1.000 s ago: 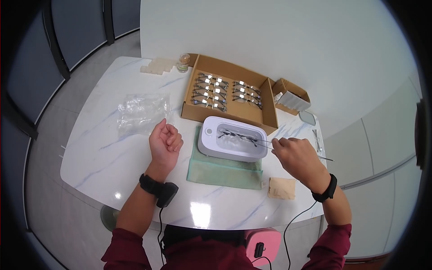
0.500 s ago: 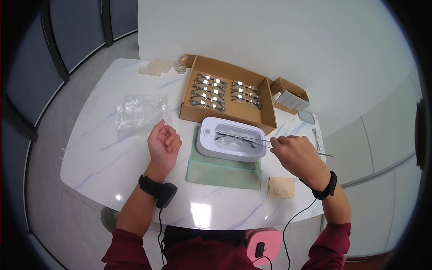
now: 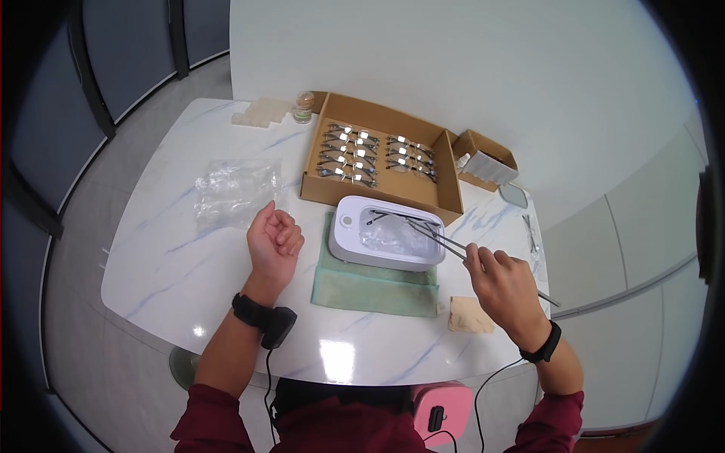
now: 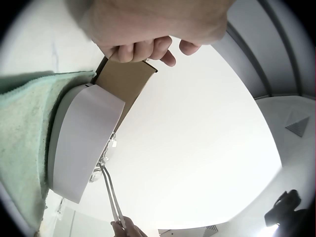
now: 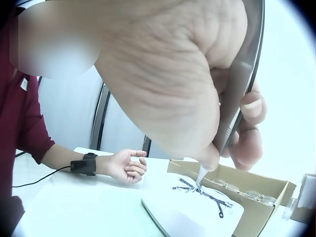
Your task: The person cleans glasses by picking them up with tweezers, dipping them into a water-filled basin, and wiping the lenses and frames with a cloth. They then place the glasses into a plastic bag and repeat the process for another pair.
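My right hand (image 3: 504, 291) holds long metal tweezers (image 3: 451, 246), whose tips meet a pair of dark-framed eyeglasses (image 3: 374, 221). The eyeglasses are at the basin of a white ultrasonic cleaner (image 3: 381, 261), and in the right wrist view their temples (image 5: 217, 201) show over its top. Clear liquid glints in the basin. To the left of the cleaner my left hand (image 3: 276, 243) is held palm up, fingers loosely curled around nothing. The left wrist view shows the tweezers (image 4: 111, 195) reaching the lenses beside the cleaner's rim.
Behind the cleaner stands a cardboard tray (image 3: 381, 195) with rows of eyeglasses. A green towel (image 3: 375, 296) lies beneath the cleaner, a beige cloth (image 3: 472, 314) to its right. A clear plastic bag (image 3: 238, 189), a jar (image 3: 303, 108) and a small box (image 3: 487, 158) are also on the table.
The eyeglasses have shifted toward the back of the basin and turned. My right hand has drawn slightly right and nearer, tilting the tweezers more steeply. The left hand has stayed put.
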Demonstrator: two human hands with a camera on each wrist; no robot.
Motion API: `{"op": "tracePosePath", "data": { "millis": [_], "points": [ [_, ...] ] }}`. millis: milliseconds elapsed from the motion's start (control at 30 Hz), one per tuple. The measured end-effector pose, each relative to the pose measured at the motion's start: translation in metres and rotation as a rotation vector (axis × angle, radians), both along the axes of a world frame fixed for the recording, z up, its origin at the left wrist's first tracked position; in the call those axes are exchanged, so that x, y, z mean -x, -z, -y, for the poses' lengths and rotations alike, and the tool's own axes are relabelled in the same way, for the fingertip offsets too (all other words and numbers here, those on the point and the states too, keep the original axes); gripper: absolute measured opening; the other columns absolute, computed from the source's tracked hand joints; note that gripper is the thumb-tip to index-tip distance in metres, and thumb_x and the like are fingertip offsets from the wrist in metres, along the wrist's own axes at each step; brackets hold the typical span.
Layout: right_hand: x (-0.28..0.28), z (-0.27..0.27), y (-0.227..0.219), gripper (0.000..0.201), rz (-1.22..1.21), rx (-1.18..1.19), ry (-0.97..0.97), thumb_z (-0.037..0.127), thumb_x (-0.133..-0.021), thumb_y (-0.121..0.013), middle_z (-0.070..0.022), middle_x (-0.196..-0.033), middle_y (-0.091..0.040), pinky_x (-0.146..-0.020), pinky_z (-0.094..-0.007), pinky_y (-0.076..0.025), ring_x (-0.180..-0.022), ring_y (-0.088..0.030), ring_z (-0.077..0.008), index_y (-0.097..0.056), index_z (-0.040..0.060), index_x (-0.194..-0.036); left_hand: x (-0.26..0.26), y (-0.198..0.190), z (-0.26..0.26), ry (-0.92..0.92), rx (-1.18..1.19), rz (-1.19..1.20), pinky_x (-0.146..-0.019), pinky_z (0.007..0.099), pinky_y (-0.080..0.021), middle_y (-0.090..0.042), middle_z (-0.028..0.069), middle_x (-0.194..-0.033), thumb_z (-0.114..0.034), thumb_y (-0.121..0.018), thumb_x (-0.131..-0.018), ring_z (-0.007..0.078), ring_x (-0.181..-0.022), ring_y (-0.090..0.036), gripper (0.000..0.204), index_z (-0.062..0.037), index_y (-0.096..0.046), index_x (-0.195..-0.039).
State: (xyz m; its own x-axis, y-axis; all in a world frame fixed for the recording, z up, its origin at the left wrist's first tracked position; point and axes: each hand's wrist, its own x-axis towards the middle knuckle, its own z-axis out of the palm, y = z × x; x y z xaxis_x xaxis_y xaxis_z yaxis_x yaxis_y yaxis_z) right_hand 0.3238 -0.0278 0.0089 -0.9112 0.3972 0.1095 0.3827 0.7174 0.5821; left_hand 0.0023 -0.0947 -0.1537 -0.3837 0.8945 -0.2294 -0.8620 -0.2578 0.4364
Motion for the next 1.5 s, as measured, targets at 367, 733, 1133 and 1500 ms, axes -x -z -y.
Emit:
{"op": "tracePosePath", "data": {
  "millis": [367, 733, 1133, 1500],
  "points": [
    [-0.013, 0.024, -0.017, 0.035, -0.170, -0.196, 0.017, 0.005, -0.083, -0.062, -0.0078, -0.088, -0.058, -0.051, -0.0270, -0.044, -0.063, -0.050, -0.0139, -0.060, -0.0097, -0.115, 0.001, -0.001, -0.001, -0.021, 0.037, -0.016, -0.047, 0.0273, -0.027, -0.032, -0.0027, -0.051, -0.036, -0.049, -0.099, 0.0108, -0.042, -0.027, 0.039, -0.0108, -0.052, -0.069],
    [-0.015, 0.026, 0.009, 0.037, -0.138, -0.202, -0.002, 0.004, -0.078, -0.063, -0.0112, -0.088, -0.061, -0.050, -0.0241, -0.046, -0.062, -0.052, -0.0136, -0.063, -0.0113, -0.111, 0.000, -0.002, 0.000, -0.032, 0.036, -0.006, -0.046, 0.0269, -0.026, -0.031, -0.0025, -0.051, -0.036, -0.049, -0.099, 0.0108, -0.042, -0.026, 0.039, -0.0106, -0.052, -0.070],
    [-0.022, 0.023, 0.022, 0.033, -0.168, -0.119, 0.016, 0.005, -0.082, -0.063, -0.0093, -0.091, -0.060, -0.053, -0.0262, -0.047, -0.066, -0.053, -0.0153, -0.063, -0.0103, -0.112, 0.002, 0.000, -0.001, -0.002, 0.009, 0.005, -0.046, 0.0271, -0.026, -0.031, -0.0025, -0.051, -0.036, -0.049, -0.099, 0.0108, -0.043, -0.026, 0.039, -0.0101, -0.051, -0.069],
    [-0.017, 0.021, 0.014, 0.035, -0.183, -0.086, -0.031, 0.006, -0.082, -0.062, -0.0088, -0.089, -0.061, -0.054, -0.0255, -0.047, -0.065, -0.053, -0.0139, -0.062, -0.0097, -0.114, 0.003, 0.001, 0.000, -0.002, -0.015, -0.011, -0.046, 0.0272, -0.025, -0.030, -0.0026, -0.051, -0.036, -0.049, -0.099, 0.0109, -0.043, -0.025, 0.039, -0.0101, -0.052, -0.070]
  ]
}}
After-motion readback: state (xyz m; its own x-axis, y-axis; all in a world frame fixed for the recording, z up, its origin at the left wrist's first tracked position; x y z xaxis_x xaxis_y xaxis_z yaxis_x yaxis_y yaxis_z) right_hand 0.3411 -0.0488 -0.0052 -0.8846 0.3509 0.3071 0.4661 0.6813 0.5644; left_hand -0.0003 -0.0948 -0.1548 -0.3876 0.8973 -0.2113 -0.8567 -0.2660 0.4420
